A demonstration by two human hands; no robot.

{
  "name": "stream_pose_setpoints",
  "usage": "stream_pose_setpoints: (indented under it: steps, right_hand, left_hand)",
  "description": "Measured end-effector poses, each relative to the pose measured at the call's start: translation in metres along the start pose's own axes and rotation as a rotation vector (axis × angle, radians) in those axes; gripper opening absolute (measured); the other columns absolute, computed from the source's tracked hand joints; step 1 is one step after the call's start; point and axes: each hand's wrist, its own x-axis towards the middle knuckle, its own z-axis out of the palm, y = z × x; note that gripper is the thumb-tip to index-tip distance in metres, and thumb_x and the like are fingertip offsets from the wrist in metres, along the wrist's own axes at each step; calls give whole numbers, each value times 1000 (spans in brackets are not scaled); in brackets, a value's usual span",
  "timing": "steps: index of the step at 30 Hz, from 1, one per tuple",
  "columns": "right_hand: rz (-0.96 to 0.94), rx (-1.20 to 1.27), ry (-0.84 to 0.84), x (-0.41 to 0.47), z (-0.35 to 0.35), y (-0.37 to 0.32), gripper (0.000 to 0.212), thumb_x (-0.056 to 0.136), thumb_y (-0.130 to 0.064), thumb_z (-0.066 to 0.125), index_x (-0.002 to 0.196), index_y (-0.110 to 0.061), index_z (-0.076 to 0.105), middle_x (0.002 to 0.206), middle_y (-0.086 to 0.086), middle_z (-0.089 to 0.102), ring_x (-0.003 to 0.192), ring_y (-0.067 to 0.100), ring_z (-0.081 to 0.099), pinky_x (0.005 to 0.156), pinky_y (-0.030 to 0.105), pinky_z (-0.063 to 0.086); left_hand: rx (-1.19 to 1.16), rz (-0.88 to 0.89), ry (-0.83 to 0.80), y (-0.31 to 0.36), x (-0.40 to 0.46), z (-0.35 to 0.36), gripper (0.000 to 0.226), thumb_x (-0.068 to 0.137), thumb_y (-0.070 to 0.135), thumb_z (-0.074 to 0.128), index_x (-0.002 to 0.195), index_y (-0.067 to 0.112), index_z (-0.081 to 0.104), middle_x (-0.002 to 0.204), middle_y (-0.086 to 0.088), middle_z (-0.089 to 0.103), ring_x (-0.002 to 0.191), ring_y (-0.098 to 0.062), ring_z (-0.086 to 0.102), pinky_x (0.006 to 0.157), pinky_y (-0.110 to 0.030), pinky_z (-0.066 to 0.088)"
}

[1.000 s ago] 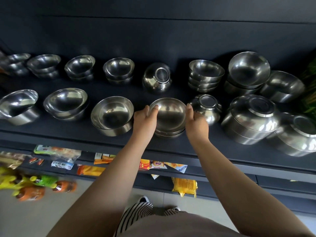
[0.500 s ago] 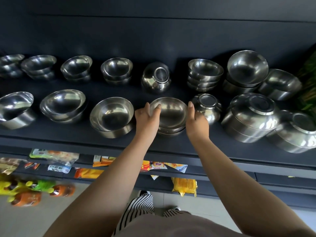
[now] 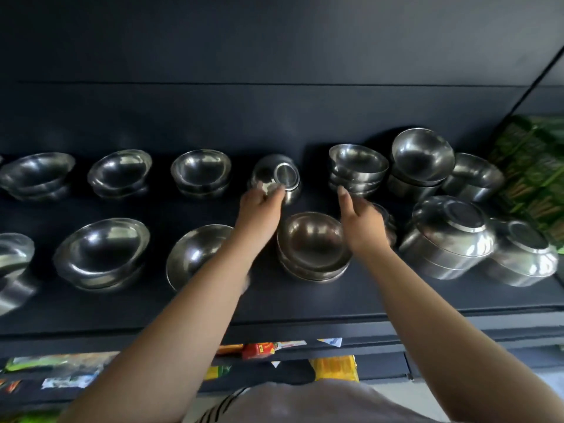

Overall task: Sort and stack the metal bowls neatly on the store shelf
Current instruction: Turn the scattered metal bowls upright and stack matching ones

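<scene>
So we've got both arms stretched out over the dark shelf [image 3: 351, 303] – our left hand [image 3: 259, 209] has its fingertips right on the upturned small bowl [image 3: 276, 178] sitting tipped just past it in the back row, though it's blurry enough that we can't tell if that's a real grip or just a touch. Our right hand [image 3: 363, 224] hovers loose with fingers extended, holding nothing, pointing toward the nested stack [image 3: 357, 169] just beyond it. Between our wrists sits the front stack [image 3: 314, 242], looking settled. What worries us – that tipped bowl is slick and rounded, so a fingertip-only pinch could let it slide and clatter into its neighbours, and our forearms are low enough to nudge the front stack or the wide bowl [image 3: 195, 254] under the left arm on the way back
</scene>
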Motion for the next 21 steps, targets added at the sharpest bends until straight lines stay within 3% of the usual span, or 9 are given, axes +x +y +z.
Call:
stream_pose_setpoints:
  steps: [4,6,8,11,13,15,18,21]
  right_hand:
    - [-11,-65,-119,27,20,-30,46,99,-39,37,111,-2,62,110,20,63,110,35,54,86,33,39]
    - [2,-124,-195,40,31,-39,45,99,-39,38,114,-4,61,111,18,63,110,34,54,87,33,39]
    - [19,-174,-273,51,41,-45,45,98,-40,39,112,-4,61,111,17,63,108,33,55,81,32,38]
    - [47,-212,-368,66,54,-52,34,94,-42,47,93,-11,60,95,14,59,96,29,57,68,29,37]
    - [85,-159,-388,75,56,-59,32,91,-38,54,107,-11,60,106,12,59,106,30,56,79,31,40]
    - [116,-78,-381,84,53,-65,50,92,-33,57,133,-6,47,129,14,54,117,28,52,82,27,41]
    - [161,38,-428,98,47,-64,57,92,-27,60,138,0,39,134,14,50,119,26,50,66,15,39]
    - [237,78,-499,106,55,-55,62,88,-33,63,139,-9,37,132,6,49,126,25,44,88,23,41]
  left_hand:
    - [27,-10,-49,5,50,-28,46,98,37,37,131,8,47,140,-10,45,130,-26,39,104,-33,30]
    - [26,-60,-73,-3,70,-33,46,98,37,37,131,7,48,137,-12,47,128,-27,42,103,-34,31]
    - [2,-132,-89,-13,85,-33,48,97,38,38,134,8,45,137,-12,48,127,-28,42,105,-35,31]
    - [-85,-233,-87,-28,98,-26,52,94,39,43,135,8,45,136,-13,48,125,-28,44,107,-38,34]
    - [-124,-285,-98,-35,107,-22,52,93,40,44,135,10,45,136,-11,49,124,-27,45,101,-34,36]
    - [-165,-326,-117,-37,116,-20,45,94,39,42,130,12,48,133,-10,51,115,-26,47,88,-30,36]
    - [-213,-364,-122,-36,131,-20,43,96,40,40,131,15,47,135,-7,49,116,-25,45,85,-30,32]
    - [-281,-396,-137,-35,138,-18,46,95,42,42,134,19,43,141,-3,44,130,-22,38,91,-32,31]
